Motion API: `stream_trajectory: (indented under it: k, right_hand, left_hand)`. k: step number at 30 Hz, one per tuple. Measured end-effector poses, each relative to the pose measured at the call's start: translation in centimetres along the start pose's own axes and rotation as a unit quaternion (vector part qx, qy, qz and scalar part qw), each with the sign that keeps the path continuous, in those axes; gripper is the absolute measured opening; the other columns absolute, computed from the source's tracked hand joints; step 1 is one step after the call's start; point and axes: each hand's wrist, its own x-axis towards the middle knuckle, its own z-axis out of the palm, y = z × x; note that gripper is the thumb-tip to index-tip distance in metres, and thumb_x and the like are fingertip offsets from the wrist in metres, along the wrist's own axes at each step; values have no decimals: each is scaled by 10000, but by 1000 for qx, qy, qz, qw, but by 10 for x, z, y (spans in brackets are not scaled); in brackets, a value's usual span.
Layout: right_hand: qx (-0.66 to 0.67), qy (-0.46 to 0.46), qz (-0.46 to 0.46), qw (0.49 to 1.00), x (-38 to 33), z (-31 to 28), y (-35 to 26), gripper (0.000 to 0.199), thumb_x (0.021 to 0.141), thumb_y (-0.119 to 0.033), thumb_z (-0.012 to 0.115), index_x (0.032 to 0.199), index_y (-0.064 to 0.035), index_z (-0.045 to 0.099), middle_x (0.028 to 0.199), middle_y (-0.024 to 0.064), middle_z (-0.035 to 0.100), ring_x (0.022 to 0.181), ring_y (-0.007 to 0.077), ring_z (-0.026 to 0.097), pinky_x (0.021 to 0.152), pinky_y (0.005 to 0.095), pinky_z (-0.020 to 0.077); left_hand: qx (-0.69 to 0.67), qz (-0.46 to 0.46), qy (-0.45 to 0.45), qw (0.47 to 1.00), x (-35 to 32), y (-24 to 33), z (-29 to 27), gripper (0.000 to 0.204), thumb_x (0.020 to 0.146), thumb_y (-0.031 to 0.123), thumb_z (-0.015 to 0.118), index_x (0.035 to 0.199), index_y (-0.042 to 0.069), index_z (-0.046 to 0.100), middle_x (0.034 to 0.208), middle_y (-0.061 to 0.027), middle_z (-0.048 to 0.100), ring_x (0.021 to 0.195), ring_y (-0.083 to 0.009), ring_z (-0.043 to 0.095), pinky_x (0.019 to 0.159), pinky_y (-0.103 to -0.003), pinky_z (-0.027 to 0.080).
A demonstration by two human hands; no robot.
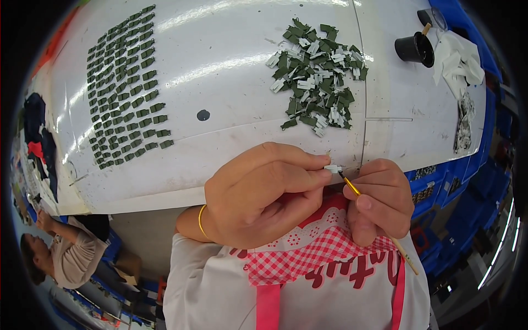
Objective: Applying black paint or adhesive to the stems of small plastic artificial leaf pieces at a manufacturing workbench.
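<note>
Between thumb and forefinger, my left hand pinches a small pale grey plastic piece just past the table's front edge. My right hand grips a thin paintbrush with a yellow ferrule and a wooden handle. Its dark tip meets the right end of the small piece. Beyond my hands, a loose heap of green and pale grey small pieces lies on the white table. Neat rows of small green pieces cover the table's left part.
At the back right stands a black cup with a wooden stick in it, beside crumpled white tissue. A dark-stained wad lies at the right edge. Blue bins sit below that side. Another person works at the far left.
</note>
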Motion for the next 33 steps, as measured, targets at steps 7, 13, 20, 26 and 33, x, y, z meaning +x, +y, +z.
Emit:
stream_trajectory:
  k: [7,13,20,26,33]
  right_hand:
    - [-6,-7,4,1000,1,0,-1,211,785,-78,508,959,2,598,786,152,649,593,191,556,497,301,451]
    - [-6,7,8,1000,0,0,-1,187,822,-99,502,963,-14,590,780,149,650,584,187,546,498,302,447]
    - [0,57,19,998,-4,2,-2,186,868,-127,489,1004,-34,575,769,145,650,576,182,531,515,306,445]
    - [1,57,41,998,-6,-3,-5,177,890,-143,483,1016,-47,563,759,138,650,577,180,525,528,308,441]
    - [20,79,50,995,-3,-1,-2,174,885,-135,491,1015,-44,562,754,140,652,580,184,531,526,311,444]
  left_hand:
    - [3,-2,-3,1000,0,1,0,204,637,-139,695,798,-15,685,934,-146,694,515,-70,443,447,-174,354]
    - [7,-9,-9,1000,0,2,-2,213,638,-135,696,812,-13,686,939,-146,693,524,-73,451,451,-176,358]
    - [-8,-17,14,1000,1,2,1,235,640,-134,695,839,-10,688,935,-138,690,539,-79,463,455,-176,364]
    - [-21,-21,27,999,-1,4,1,263,648,-138,693,880,-15,698,937,-125,682,552,-83,466,464,-177,370]
    - [22,14,-5,1000,3,2,-3,325,663,-146,685,965,-29,709,924,-106,657,575,-87,474,479,-179,382]
